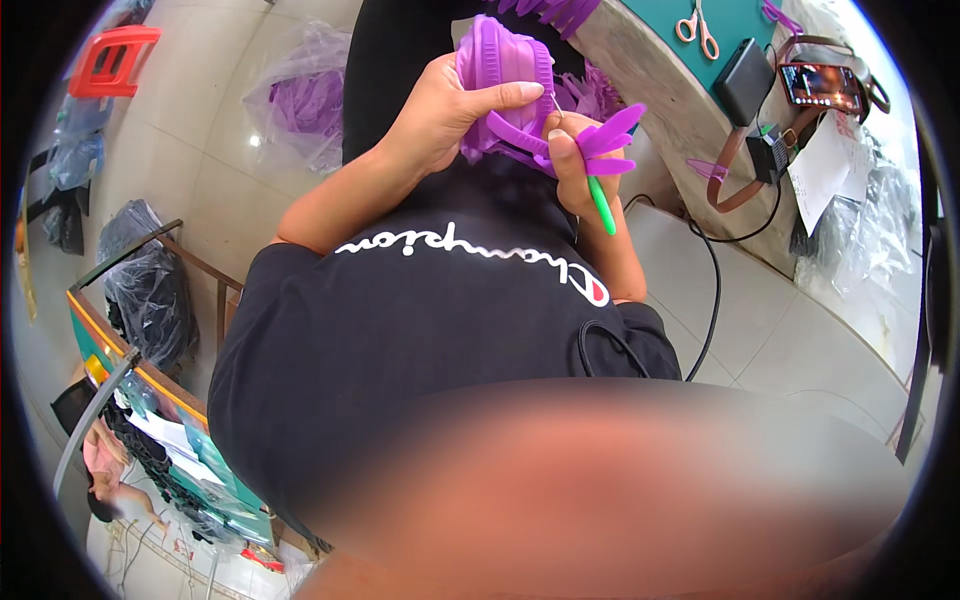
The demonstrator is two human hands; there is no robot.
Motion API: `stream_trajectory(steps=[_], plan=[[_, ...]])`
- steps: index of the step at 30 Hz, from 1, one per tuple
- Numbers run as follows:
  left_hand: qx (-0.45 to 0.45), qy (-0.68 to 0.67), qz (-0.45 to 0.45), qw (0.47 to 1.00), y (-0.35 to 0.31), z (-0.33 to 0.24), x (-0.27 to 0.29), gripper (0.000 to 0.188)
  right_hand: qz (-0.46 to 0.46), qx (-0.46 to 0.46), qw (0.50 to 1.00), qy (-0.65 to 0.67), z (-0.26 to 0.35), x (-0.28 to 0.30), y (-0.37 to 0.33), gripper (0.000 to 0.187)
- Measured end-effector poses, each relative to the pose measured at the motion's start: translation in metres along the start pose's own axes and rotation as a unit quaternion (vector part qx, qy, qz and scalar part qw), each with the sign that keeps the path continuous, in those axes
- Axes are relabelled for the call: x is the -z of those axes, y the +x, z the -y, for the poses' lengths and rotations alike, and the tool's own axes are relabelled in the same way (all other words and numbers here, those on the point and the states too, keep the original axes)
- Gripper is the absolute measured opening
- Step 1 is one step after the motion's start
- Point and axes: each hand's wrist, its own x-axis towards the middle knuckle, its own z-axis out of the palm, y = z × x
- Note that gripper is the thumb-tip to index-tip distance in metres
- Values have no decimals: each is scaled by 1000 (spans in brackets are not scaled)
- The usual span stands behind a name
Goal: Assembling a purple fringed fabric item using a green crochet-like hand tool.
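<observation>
Right now, the left hand (440,115) is closed on a purple band (507,65), a ribbed, looped piece held up in front of the black shirt (430,285), with the thumb laid across its side. Close beside it, the right hand (575,165) is clamped on a green-handled tool (603,208), whose thin metal tip points up at the band's edge; whether the tip goes into the band is too small to tell. Purple strips (610,145) fan out by the right fingers. Well off to the left, a clear plastic bag (300,110) with purple stuff inside lies on the tiled floor (215,120). Near the upper right, scissors (698,32) lie on a green tabletop (655,20), with a black box (745,82) and a lit phone (820,88) farther right.
</observation>
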Motion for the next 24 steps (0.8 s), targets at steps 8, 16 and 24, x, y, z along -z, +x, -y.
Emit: stream_trajectory(steps=[8, 16, 24], plan=[[-5, 9, 3, 1000, -3, -4, 0, 22, 3, -19, 1000, 13, 3, -1, 2, 42], [2, 1, -5, 1000, -3, -2, -1, 22, -18, -12, 1000, 15, -1, -4, 0, 43], [4, 1, -3, 1000, -3, -1, -2, 20, -6, -13, 1000, 9, 2, -2, 2, 42]])
